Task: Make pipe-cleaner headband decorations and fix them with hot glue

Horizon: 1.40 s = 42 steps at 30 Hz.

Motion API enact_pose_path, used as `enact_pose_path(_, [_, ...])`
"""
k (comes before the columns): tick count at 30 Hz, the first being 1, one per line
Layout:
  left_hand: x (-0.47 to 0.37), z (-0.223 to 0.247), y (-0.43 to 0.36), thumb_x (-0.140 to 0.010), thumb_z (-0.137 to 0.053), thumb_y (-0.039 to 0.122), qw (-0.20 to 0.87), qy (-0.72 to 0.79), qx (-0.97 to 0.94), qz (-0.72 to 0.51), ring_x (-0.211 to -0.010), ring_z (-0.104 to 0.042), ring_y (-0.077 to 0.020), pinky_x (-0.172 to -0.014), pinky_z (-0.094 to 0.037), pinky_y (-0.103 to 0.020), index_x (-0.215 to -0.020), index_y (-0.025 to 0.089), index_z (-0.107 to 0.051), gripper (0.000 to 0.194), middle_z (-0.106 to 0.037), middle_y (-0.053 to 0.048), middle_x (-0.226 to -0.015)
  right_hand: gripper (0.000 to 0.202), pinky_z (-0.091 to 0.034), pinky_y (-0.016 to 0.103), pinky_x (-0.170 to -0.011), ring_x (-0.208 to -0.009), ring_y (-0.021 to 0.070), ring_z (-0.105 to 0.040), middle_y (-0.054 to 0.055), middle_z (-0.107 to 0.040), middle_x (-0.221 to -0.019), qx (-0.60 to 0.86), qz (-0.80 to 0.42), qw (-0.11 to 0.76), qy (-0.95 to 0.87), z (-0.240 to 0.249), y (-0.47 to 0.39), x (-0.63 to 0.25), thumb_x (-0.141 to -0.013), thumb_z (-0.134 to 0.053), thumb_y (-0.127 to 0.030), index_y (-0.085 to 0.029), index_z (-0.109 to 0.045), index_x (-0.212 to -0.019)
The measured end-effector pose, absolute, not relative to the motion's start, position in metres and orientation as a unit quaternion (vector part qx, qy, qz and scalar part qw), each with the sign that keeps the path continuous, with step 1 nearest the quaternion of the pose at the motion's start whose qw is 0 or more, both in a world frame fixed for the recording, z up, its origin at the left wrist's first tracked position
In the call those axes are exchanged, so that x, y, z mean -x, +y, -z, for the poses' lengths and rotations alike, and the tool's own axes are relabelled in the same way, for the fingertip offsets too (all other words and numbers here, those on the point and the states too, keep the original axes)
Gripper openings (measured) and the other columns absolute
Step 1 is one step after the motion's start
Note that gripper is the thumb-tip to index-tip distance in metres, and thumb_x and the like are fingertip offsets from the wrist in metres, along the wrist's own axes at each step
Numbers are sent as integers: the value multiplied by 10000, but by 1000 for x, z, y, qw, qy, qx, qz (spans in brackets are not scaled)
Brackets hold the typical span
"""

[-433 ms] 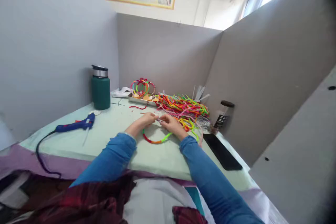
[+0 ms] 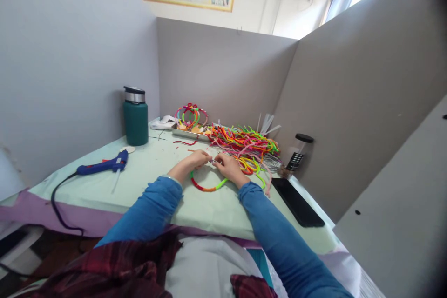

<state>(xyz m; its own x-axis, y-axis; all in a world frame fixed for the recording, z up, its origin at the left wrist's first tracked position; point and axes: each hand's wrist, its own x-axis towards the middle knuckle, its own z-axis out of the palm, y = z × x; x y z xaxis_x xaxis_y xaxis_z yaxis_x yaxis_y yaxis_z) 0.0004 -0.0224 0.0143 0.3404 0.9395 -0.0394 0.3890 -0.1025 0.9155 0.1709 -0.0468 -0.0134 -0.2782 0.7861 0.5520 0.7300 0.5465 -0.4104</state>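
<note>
My left hand (image 2: 196, 160) and my right hand (image 2: 226, 165) meet over the middle of the table, fingers pinched close together. Between the fingertips is the thin, pale end of a bendy ring (image 2: 204, 189). Its red, orange and green wrapped part curves below my hands on the cloth. The exact grip is too small to make out. Just right of my right hand lie loose yellow and green fuzzy stems (image 2: 249, 165), next to a large pile of multicoloured fuzzy stems (image 2: 240, 141).
A blue glue gun (image 2: 103, 166) with a black cord and a green bottle (image 2: 136, 118) stand left. Behind, a metal tray (image 2: 188, 134) holds finished rings (image 2: 191, 115). Right are a black phone (image 2: 296, 202) and a dark-lidded clear container (image 2: 297, 154). Grey partitions (image 2: 223, 70) enclose the table.
The whole view has shifted slightly. My hands stay together at the same spot, with the fingertips moved only a little.
</note>
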Motion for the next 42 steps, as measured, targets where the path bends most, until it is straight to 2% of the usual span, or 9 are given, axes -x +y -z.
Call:
enact_pose_path(7, [-1, -19, -24, -809, -544, 225, 490, 490, -662, -286, -373, -239, -56, -416, -160, -242, -594, 174, -412, 258, -310, 64, -470, 72, -325, 234, -607, -665, 133, -533, 3, -642, -745, 489, -28, 348, -799, 10, -50, -170, -795, -641, -256, -195, -630, -833])
enact_pose_path(10, [-2, -20, -24, -819, -528, 213, 505, 485, -656, -283, -364, -231, -54, -416, -144, -246, -593, 174, -408, 259, -315, 63, -472, 102, -319, 236, -601, -661, 135, -533, 6, -645, -736, 494, -20, 346, -797, 10, -51, -170, -816, -628, -299, -197, -633, -815])
enact_pose_path(17, [-1, -18, -22, -801, -548, 238, 506, 482, -661, -274, -359, -236, -53, -416, -137, -244, -568, 174, -403, 281, -317, 59, -468, 195, -309, 238, -588, -648, 140, -536, 17, -654, -720, 510, -3, 335, -792, 9, -54, -168, -832, -613, -387, -197, -641, -798])
enact_pose_path(24, [0, -15, -22, -757, -585, 279, 504, 457, -678, -277, -375, -240, -55, -420, -144, -244, -580, 172, -425, 262, -341, 53, -489, 254, -297, 236, -569, -614, 127, -513, 12, -638, -692, 502, -4, 353, -789, 7, -57, -167, -875, -532, -399, -194, -633, -765])
enact_pose_path(27, [-1, -16, -24, -746, -580, 275, 487, 459, -691, -273, -381, -249, -59, -424, -160, -244, -578, 175, -420, 253, -335, 56, -485, 268, -300, 231, -559, -592, 120, -490, -3, -608, -642, 500, -61, 366, -782, 7, -54, -167, -863, -528, -381, -187, -606, -695])
enact_pose_path(30, [-1, -16, -25, -739, -570, 302, 465, 446, -714, -275, -394, -280, -69, -428, -182, -242, -589, 178, -428, 241, -342, 55, -486, 302, -314, 220, -536, -552, 109, -467, -19, -557, -571, 495, -174, 367, -768, 6, -51, -169, -852, -511, -376, -178, -564, -630])
enact_pose_path(34, [-1, -16, -26, -730, -565, 358, 432, 419, -748, -279, -420, -289, -75, -436, -193, -240, -619, 171, -475, 236, -363, 54, -501, 254, -320, 208, -486, -487, 89, -439, -34, -518, -539, 482, -304, 381, -728, 4, -49, -171, -811, -523, -351, -171, -560, -636])
enact_pose_path(39, [-3, -18, -29, -726, -574, 416, 403, 415, -766, -282, -455, -316, -80, -450, -217, -234, -655, 162, -519, 269, -388, 51, -527, 242, -253, 202, -390, -393, 74, -379, -39, -479, -478, 463, -408, 400, -678, 4, -47, -173, -763, -565, -362, -174, -547, -613])
enact_pose_path(42, [-4, -20, -32, -725, -578, 419, 410, 399, -766, -294, -469, -339, -79, -452, -243, -220, -745, 160, -535, 262, -411, 54, -560, 235, -228, 203, -356, -362, 73, -358, -30, -484, -459, 449, -493, 400, -629, 1, -47, -173, -738, -575, -356, -176, -523, -595])
